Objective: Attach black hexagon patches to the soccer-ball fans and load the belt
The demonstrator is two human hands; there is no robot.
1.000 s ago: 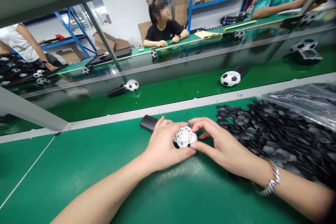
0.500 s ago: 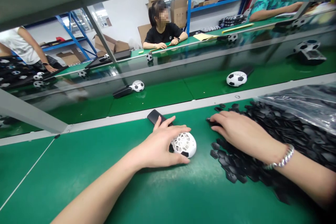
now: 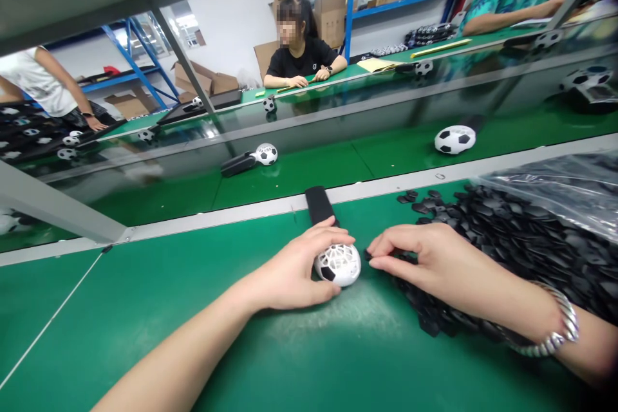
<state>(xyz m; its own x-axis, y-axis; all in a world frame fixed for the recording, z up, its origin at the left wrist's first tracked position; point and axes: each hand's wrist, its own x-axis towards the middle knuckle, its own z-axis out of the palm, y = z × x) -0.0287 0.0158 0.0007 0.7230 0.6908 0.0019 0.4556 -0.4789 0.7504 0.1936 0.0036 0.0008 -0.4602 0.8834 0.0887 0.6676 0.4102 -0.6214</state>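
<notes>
My left hand (image 3: 302, 267) is wrapped round a white soccer-ball-shaped shell (image 3: 345, 261) with an open lattice on top and a black patch on its side. From the shell a black handle (image 3: 318, 205) reaches back to the metal rail. Just right of the shell, my right hand (image 3: 420, 254) pinches a small black piece (image 3: 367, 255) between thumb and fingertips; a little space separates it from the shell. Beneath and beyond this hand spreads a pile of black pentagon pieces (image 3: 526, 232).
A clear plastic bag (image 3: 570, 193) lies over the pile. Past the metal rail (image 3: 386, 188), the green belt carries a ball piece with a black handle (image 3: 265, 154) and another ball piece (image 3: 455, 140). Several co-workers sit or stand across the line, one in a black shirt (image 3: 309, 61).
My right hand has moved left from the pile towards the shell with a black piece. My left hand has turned the shell, swinging its handle rightward. Ball pieces on the belt have shifted right.
</notes>
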